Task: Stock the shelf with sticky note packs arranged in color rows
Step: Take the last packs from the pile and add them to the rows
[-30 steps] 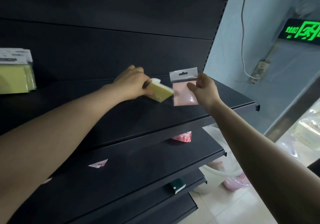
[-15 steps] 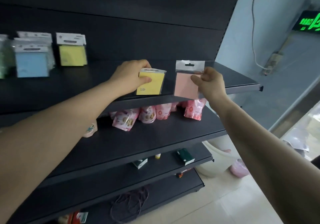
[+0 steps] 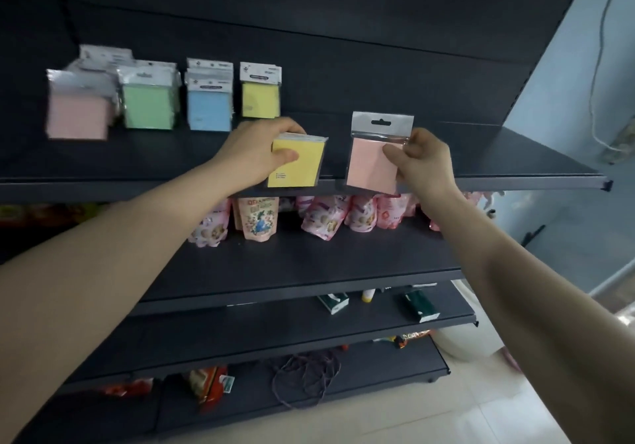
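Head view: left hand (image 3: 256, 155) grips a yellow pack (image 3: 297, 165), fingers curled over its top edge, thumb across its face. Right hand (image 3: 424, 165) pinches a pink pack (image 3: 371, 165) at its right edge, just below the silver hang tab. Both packs are upright, side by side and apart, in front of the front lip of the top shelf (image 3: 515, 168). Snack pouches (image 3: 323, 216) stand on the shelf below. Farther back on the top shelf, packs stand in rows, left to right: pink row (image 3: 77, 117), green row (image 3: 147, 106), blue row (image 3: 209, 108), yellow row (image 3: 259, 99).
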The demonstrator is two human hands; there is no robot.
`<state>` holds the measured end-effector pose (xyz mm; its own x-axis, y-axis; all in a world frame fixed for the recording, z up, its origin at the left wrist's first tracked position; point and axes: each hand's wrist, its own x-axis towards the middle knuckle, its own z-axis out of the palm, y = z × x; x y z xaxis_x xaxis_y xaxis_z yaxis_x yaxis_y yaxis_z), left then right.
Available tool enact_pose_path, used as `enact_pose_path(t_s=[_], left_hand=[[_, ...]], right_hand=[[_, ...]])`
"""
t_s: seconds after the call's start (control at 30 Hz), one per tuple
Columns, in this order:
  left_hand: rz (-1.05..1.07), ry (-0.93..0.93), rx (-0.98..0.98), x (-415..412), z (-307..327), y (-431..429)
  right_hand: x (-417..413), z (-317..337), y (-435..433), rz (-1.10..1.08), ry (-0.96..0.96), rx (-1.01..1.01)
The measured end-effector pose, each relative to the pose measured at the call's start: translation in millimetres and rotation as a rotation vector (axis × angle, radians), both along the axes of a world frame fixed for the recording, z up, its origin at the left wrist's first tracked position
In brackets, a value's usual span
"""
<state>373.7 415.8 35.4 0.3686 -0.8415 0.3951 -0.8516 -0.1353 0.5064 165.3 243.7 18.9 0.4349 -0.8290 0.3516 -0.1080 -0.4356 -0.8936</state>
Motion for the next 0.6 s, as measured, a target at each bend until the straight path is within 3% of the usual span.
enact_pose_path(t_s=[0.2, 0.6], left_hand=[[0.042, -0.009, -0.046, 76, 10, 49], [0.218, -0.052, -0.117, 266, 22, 159]], right_hand=[[82, 18, 42, 0.049, -0.016, -0.054], [264, 12, 139, 0.139, -0.058, 0.047]])
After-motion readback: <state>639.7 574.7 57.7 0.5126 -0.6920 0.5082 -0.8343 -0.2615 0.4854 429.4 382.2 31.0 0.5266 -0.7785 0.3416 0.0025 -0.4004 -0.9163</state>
